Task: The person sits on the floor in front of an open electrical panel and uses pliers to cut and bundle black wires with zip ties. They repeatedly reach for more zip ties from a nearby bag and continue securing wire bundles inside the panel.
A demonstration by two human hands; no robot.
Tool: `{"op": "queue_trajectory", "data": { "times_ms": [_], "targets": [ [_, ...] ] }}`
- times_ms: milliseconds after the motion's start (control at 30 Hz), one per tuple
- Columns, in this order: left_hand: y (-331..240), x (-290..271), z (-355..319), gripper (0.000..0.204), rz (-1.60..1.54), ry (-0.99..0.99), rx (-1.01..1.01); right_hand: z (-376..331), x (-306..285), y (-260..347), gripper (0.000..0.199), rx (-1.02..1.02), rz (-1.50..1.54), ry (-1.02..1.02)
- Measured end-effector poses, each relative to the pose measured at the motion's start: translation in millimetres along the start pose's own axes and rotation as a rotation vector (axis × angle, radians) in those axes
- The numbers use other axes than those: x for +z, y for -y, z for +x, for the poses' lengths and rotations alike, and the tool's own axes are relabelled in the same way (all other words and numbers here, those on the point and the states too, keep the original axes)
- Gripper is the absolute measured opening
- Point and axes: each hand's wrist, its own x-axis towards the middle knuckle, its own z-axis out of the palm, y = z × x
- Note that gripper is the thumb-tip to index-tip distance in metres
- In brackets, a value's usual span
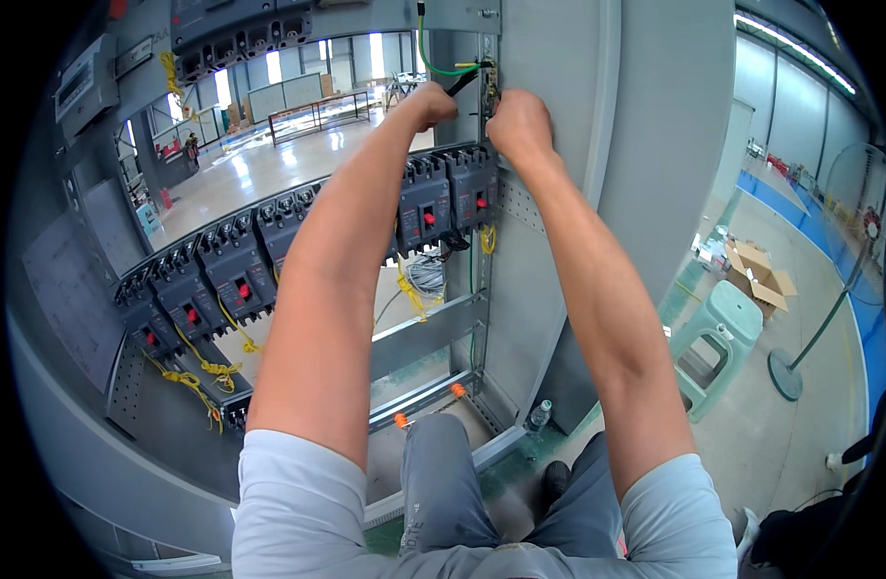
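Both my arms reach up to the upright rail (488, 101) at the right inside edge of a grey electrical cabinet. My left hand (433, 106) is closed around a black bar-shaped thing (463, 81), whose far end meets the rail; its kind does not show clearly. A green-and-yellow wire (438, 68) curves down to that same spot. Right beside the rail, my right hand (520, 121) is closed, with its fingertips turned toward the metal fittings and what they grip hidden. Below my hands runs a row of dark circuit breakers (427, 207) with red switches.
Yellow wires (214, 367) hang under the breakers, and a coil of grey cable (426, 275) sits behind them. On the right stand a green plastic stool (728, 318), an open cardboard box (755, 275) and a floor fan (786, 374). A clear bottle (539, 415) is near the cabinet's base.
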Motion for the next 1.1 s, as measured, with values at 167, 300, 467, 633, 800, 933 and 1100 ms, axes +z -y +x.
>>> {"op": "queue_trajectory", "data": {
  "times_ms": [167, 300, 467, 633, 800, 933, 1100],
  "targets": [
    [-18.6, 12.6, -5.0, 0.025, -0.281, 0.091, -0.075, 4.1, -7.1, -3.2, 0.020, 0.033, 0.003, 0.054],
    [-21.0, 17.8, -6.5, 0.030, -0.184, 0.257, -0.111, 9.4, -4.0, -7.5, 0.021, 0.063, 0.008, 0.059],
    [-15.0, 14.0, -3.8, 0.038, -0.070, 0.297, -0.081, 8.4, 7.3, -9.7, 0.018, 0.102, 0.096, 0.076],
    [-13.8, -4.7, -20.0, 0.040, 0.076, 0.237, -0.099, 4.8, 22.0, -25.4, 0.012, 0.061, 0.277, -0.039],
    [-24.3, -24.5, -40.3, 0.027, 0.040, 0.310, -0.134, -3.3, 25.4, -23.6, 0.015, 0.076, 0.355, -0.099],
    [-29.4, -21.0, -54.4, 0.024, -0.029, 0.335, -0.103, -11.2, 25.0, -22.4, 0.015, 0.110, 0.418, -0.118],
    [-23.5, -21.1, -52.9, 0.015, -0.175, 0.317, -0.078, -13.6, 28.1, -20.5, 0.014, 0.135, 0.496, -0.145]
  ]
}}
